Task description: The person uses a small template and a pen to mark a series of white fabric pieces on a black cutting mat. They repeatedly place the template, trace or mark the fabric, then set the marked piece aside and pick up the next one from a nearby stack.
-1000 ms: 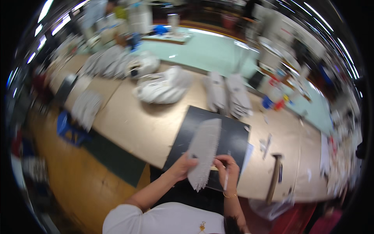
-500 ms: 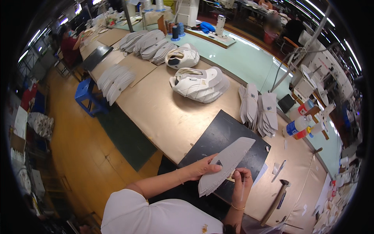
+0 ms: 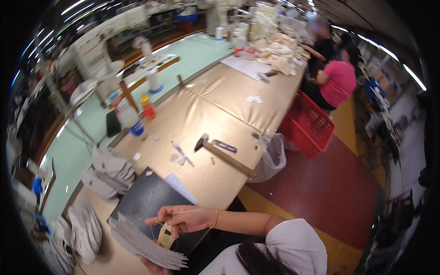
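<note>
My left hand (image 3: 153,266), mostly hidden beneath, grips a stack of grey shoe-upper pieces (image 3: 142,245), whose ragged layered edges show. Above the stack is my right hand (image 3: 188,220), its fingers bent and a thin pale stick (image 3: 187,212) lying across them. By its thumb and fingertips is a small yellowish piece (image 3: 165,236) with a dark patch; which hand bears it I cannot tell. Both hands are over the near edge of a black board (image 3: 151,192) on the table.
A hammer (image 3: 224,158), a box cutter (image 3: 224,146) and a pen (image 3: 182,153) lie beyond the board. Grey piece stacks (image 3: 107,172) and shoe uppers (image 3: 85,227) stand left. Bottles (image 3: 130,120) line the far side. A red crate (image 3: 306,124) and two people (image 3: 339,80) are at right.
The view has swung to the right, bringing the crate and people in. The grey stack has turned over, now showing its layered edges, and my right hand has come over it.
</note>
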Available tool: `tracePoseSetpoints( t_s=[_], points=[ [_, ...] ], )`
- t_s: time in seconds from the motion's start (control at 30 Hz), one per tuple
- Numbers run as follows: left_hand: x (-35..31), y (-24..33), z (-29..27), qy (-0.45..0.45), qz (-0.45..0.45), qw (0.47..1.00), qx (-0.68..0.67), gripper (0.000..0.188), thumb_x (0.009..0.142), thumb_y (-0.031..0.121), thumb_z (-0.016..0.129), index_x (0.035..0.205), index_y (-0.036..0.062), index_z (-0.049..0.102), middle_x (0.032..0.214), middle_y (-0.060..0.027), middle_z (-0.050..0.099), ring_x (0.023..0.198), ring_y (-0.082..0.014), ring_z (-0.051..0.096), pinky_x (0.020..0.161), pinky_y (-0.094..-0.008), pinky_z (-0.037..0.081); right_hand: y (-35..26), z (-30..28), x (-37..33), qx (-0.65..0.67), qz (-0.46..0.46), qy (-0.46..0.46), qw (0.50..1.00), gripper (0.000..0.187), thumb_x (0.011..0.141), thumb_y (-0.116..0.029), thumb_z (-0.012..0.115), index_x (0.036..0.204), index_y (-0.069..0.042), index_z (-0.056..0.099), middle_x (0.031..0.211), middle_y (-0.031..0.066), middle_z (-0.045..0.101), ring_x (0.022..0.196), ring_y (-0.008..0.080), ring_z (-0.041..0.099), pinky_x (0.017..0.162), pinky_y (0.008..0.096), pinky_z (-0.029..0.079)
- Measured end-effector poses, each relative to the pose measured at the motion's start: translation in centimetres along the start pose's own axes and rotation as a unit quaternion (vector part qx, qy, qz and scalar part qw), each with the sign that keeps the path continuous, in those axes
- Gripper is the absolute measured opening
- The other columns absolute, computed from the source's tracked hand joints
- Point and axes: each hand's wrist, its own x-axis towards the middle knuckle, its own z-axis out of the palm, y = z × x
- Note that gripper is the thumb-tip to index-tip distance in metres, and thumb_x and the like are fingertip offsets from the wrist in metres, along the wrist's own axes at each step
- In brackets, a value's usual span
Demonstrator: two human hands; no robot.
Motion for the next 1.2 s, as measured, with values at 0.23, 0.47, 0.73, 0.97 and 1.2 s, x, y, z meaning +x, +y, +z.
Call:
tracePoseSetpoints(
  t_s=[0.23,0.47,0.73,0.97,1.2],
  points=[
    [1.7,2.3,5.6,-0.025,0.010,0.986,0.163,0.072,0.092,0.052,0.060,0.137,-0.0028,0.051,0.122,-0.0193,0.064,0.104,-0.0268,0.065,0.089,-0.0393,0.056,2.1,-2.3,-0.1,-0.044,-0.142,0.061,0.987,0.025,0.097,-0.010,0.068,0.106,-0.012,0.045,0.167,0.0150,0.026,0.113,0.0160,0.064,0.093,0.0264,0.054],
    [0.7,3.2,5.7,-0.138,-0.111,0.976,0.129,0.082,0.090,0.061,0.051,0.141,-0.0025,0.047,0.116,-0.0186,0.065,0.094,-0.0224,0.067,0.078,-0.0338,0.057,3.3,-0.6,-0.4,-0.335,-0.234,0.047,0.911,0.093,0.075,-0.040,0.090,0.144,-0.007,0.036,0.166,0.0181,0.025,0.144,0.0298,0.040,0.118,0.0405,0.037],
    [2.3,4.5,6.0,-0.213,-0.068,0.775,0.591,0.072,0.078,0.023,0.086,0.137,-0.0006,0.052,0.111,-0.0187,0.068,0.101,-0.0264,0.068,0.084,-0.0363,0.055,-0.5,3.0,-0.8,-0.686,-0.188,-0.045,0.701,0.095,0.061,-0.048,0.093,0.135,-0.002,0.054,0.156,0.0160,0.042,0.137,0.0309,0.050,0.116,0.0438,0.036],
    [2.2,3.4,4.1,-0.037,-0.145,0.918,0.368,0.053,0.096,0.018,0.065,0.141,0.0033,0.040,0.127,-0.0190,0.059,0.109,-0.0284,0.062,0.090,-0.0381,0.053,-0.5,8.0,-0.5,-0.620,0.108,-0.226,0.743,0.040,0.093,-0.039,0.069,0.109,-0.002,0.067,0.105,0.0148,0.073,0.108,0.0274,0.069,0.092,0.0411,0.053],
    [1.8,1.3,-8.3,-0.092,0.149,0.934,0.313,0.035,0.099,0.020,0.064,0.122,-0.0042,0.056,0.121,-0.0309,0.061,0.111,-0.0473,0.063,0.092,-0.0595,0.055,-3.9,3.9,-6.7,-0.723,-0.002,-0.016,0.691,0.030,0.105,-0.028,0.053,0.100,-0.003,0.068,0.072,0.0095,0.068,0.063,0.0235,0.067,0.065,0.0349,0.053]
  ],
)
